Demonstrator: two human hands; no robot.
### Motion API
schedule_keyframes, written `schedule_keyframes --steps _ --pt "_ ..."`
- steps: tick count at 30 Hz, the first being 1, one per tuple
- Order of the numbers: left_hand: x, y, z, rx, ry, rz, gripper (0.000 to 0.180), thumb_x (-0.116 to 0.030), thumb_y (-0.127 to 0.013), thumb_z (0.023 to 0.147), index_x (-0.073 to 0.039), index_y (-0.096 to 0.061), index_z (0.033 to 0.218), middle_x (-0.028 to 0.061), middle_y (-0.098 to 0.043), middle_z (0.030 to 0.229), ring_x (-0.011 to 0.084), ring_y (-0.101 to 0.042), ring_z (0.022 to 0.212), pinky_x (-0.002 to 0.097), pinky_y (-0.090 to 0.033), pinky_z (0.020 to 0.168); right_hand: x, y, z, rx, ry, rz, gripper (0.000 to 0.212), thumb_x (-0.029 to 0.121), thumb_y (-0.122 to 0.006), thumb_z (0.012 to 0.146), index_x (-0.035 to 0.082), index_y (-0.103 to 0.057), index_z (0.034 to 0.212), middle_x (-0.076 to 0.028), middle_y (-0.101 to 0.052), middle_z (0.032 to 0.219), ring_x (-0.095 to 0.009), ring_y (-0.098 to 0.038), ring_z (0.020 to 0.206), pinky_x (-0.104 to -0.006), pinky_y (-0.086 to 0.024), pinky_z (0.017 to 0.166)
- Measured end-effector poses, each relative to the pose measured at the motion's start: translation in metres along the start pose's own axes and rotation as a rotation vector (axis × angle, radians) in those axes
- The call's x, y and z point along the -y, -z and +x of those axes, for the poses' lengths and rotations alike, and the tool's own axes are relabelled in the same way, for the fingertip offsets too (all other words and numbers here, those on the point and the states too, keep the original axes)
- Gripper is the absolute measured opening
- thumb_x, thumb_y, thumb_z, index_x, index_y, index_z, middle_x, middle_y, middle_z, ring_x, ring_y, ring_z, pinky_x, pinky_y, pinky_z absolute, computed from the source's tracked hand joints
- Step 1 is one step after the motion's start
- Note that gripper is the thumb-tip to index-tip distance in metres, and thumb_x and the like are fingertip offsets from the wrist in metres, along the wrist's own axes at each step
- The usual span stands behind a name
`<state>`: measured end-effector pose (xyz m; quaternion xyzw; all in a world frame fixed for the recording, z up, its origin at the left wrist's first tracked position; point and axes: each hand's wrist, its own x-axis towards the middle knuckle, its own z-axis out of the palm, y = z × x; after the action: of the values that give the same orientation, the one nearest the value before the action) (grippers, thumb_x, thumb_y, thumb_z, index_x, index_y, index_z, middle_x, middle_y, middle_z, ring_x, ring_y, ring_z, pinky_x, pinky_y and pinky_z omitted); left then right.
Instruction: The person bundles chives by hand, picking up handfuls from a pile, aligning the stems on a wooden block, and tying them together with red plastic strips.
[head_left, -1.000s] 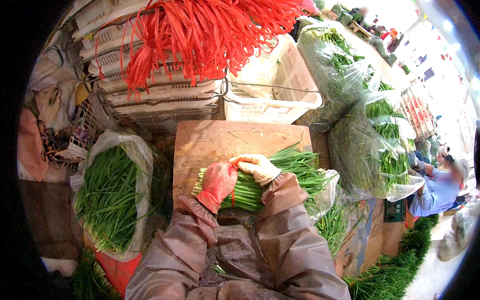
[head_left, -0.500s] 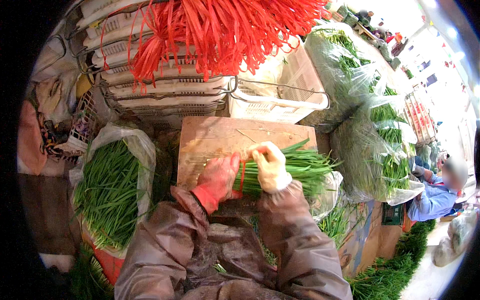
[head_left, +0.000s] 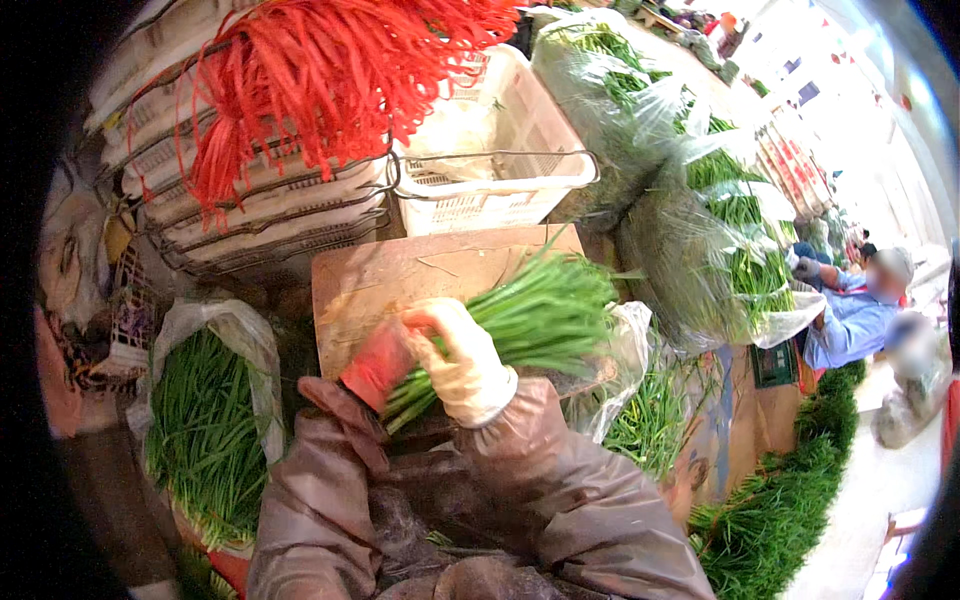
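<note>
evidently, the right hand (head_left: 462, 365) curls around the green bunch (head_left: 550, 305) near its stem end, likely to keep it together while its leafy end fans over the wooden board (head_left: 355, 275). the left hand (head_left: 378, 366) is blurred beside it, so i cannot tell its grip. red strips (head_left: 330, 90) hang ahead, presumably for easy reach.
</note>
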<state>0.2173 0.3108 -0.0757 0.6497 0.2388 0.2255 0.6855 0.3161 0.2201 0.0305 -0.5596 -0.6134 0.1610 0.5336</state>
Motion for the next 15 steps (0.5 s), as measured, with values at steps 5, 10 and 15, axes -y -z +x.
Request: schedule_keyframes --steps 5,10,15 --pt "0.041 0.050 0.028 -0.122 0.305 0.247 0.028 -0.023 -0.049 0.094 -0.004 -0.067 0.084 0.0064 -0.067 0.073 0.0142 -0.060 0.073 0.0322 -0.047 0.068 -0.034 0.019 -0.098 -0.102 -1.107 0.793 0.032 0.027 -0.061 0.090 0.003 -0.056 0.112 -0.011 -0.060 0.111 -0.023 -0.059 0.101 -0.0375 -0.048 0.087" --pt "0.005 0.016 -0.010 -0.014 0.370 0.316 0.034 -0.028 -0.046 0.095 -0.002 -0.066 0.084 0.0148 -0.066 0.073 0.0163 -0.061 0.068 0.0344 -0.046 0.066 -0.062 0.000 -0.111 -0.301 -1.281 1.180 0.065 0.049 -0.057 0.088 -0.001 -0.042 0.127 -0.018 -0.051 0.129 -0.033 -0.050 0.116 -0.0548 -0.038 0.098" --pt "0.104 -0.016 -0.053 -0.427 0.189 0.102 0.037 -0.036 -0.045 0.094 -0.006 -0.062 0.109 0.0210 -0.065 0.099 0.0362 -0.061 0.096 0.0388 -0.049 0.082 -0.042 -0.040 -0.103 -0.439 -1.089 0.790 0.038 0.020 -0.076 0.078 0.005 -0.061 0.109 -0.003 -0.062 0.093 -0.016 -0.060 0.077 -0.0328 -0.051 0.069"
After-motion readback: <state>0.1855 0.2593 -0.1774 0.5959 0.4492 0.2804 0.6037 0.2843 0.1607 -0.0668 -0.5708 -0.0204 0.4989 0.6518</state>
